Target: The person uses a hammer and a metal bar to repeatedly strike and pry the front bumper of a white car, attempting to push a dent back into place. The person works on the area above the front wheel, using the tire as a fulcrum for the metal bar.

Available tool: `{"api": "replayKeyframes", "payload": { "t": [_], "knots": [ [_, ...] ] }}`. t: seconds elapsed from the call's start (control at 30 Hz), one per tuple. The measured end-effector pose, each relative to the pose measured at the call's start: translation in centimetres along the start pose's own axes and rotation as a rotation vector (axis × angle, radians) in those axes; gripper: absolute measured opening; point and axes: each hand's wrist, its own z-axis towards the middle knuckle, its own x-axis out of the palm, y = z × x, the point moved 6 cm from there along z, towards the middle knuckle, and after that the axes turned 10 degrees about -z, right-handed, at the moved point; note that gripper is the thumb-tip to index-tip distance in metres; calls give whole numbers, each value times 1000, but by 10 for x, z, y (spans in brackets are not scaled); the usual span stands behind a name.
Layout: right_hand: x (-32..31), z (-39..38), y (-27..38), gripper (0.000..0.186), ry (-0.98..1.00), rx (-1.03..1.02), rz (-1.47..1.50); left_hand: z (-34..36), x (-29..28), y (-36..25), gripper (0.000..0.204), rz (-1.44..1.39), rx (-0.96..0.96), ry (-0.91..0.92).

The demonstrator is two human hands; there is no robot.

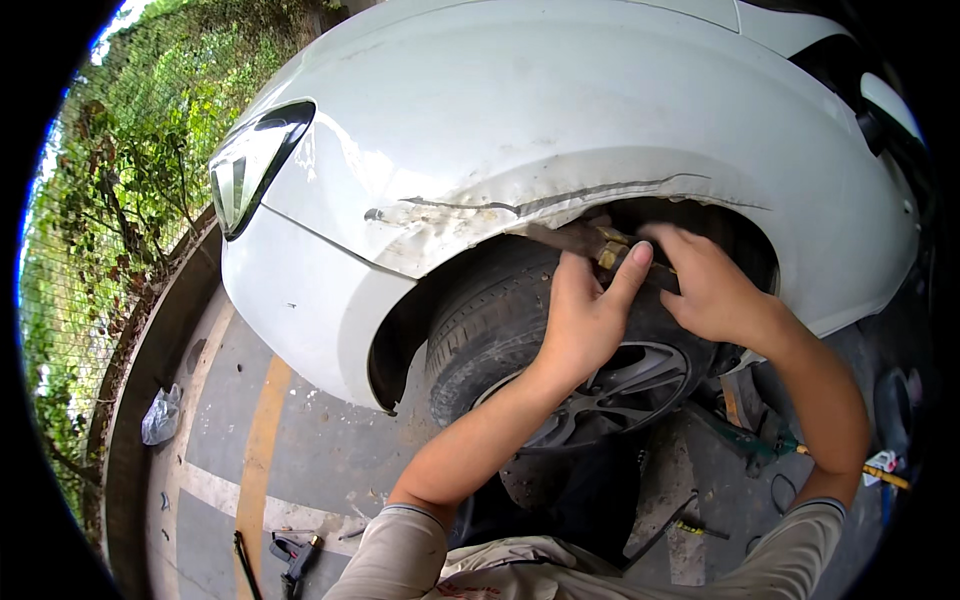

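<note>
The white car's front fender (480, 195) is dented and scraped above the wheel arch, with a long dark crease. Under its lip, above the tyre (500, 305), I hold a dark tool with brass-yellow parts (608, 252); its flat dark end reaches left to the arch edge. My left hand (588, 315) closes on the tool with the thumb up. To its right, my right hand (708, 285) grips the dark end of the same tool, slightly blurred. The tool's exact kind is partly hidden by my fingers.
The alloy wheel (640, 385) sits below my forearms. A green jack (745, 440) stands on the ground to the right. At lower left lie a gun-shaped tool (295, 560) and a black rod (245, 565). A plastic bag (162, 415) rests by the curb (130, 440).
</note>
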Motion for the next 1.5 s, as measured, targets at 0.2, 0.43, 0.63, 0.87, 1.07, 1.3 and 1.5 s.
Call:
{"api": "replayKeyframes", "payload": {
  "t": [0.2,0.43,0.63,0.87,1.07,1.3,1.5],
  "knots": [
    [10,-3,1,51,60,41,182,-2,0,4,43,52,-45,26],
    [12,16,-16,51,30,-70,83,10,0,6,35,9,47,5],
    [16,27,-18,43,-32,-106,123,14,-4,10,30,167,2,39],
    [26,28,-25,43,-187,-84,41,14,-7,9,34,130,102,15],
    [28,29,-30,49,-167,-62,-4,19,-7,19,29,97,140,75],
    [12,2,-18,38,-64,159,172,3,2,6,35,80,81,-26],
    [14,4,5,45,-65,33,160,1,-10,11,36,149,8,4]
  ]
}}
